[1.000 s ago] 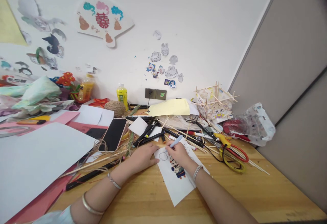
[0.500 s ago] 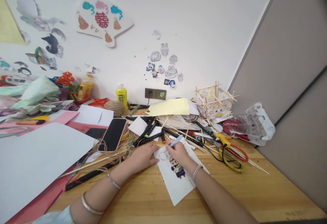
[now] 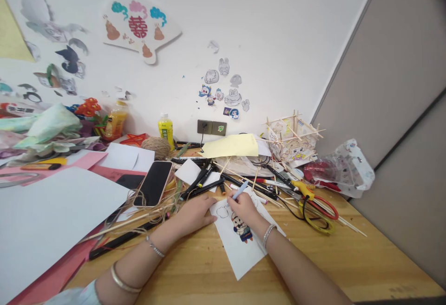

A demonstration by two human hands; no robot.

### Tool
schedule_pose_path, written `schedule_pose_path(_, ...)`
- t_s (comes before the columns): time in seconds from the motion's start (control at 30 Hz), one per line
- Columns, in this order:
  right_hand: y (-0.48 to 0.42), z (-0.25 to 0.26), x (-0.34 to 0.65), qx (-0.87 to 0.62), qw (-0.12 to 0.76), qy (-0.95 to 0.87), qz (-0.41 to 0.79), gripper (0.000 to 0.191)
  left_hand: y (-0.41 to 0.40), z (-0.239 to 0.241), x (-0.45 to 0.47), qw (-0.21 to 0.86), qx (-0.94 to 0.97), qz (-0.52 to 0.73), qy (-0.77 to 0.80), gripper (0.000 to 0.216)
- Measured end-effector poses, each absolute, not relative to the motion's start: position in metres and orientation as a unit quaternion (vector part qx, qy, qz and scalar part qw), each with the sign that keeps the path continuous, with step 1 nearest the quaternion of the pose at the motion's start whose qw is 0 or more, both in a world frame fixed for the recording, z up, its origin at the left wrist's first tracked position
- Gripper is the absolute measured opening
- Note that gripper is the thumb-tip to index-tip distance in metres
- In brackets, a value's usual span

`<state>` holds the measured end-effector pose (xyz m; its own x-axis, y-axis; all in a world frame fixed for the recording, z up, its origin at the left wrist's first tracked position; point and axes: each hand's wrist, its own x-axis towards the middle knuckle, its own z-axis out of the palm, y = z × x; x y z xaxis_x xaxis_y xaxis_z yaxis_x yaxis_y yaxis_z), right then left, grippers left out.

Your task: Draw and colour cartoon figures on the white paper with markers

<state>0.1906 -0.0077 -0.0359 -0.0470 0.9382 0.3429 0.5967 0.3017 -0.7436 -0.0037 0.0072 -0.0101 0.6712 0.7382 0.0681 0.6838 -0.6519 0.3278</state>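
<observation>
Quietly, one hand steadies a small drawing while the other works a pen over it.

The right hand (image 3: 244,207) is closed round a pale blue marker (image 3: 240,191), tip down on the white drawing sheet (image 3: 240,254) lying on the wooden table (image 3: 313,258). The left hand (image 3: 195,212) rests flat and unclenched on the sheet's left edge. Paper that thin looks light, floppy and apt to slide, so a flat press at the edge suits it. The marker looks stiff and best pinched low on its barrel.
</observation>
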Motion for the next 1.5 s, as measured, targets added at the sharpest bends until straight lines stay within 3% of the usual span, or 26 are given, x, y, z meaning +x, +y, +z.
schedule_pose_path(0.73, -0.010, -0.033, 0.190, -0.547, 0.406, -0.697, 0.224, 0.015, 0.006, -0.008, -0.003, 0.121, 0.910, 0.076, 0.389, 0.033)
schedule_pose_path(1.5, -0.019, -0.031, 0.186, -0.496, 0.377, -0.702, 0.345, 0.013, 0.001, -0.002, -0.002, 0.122, 0.901, 0.067, 0.410, 0.023)
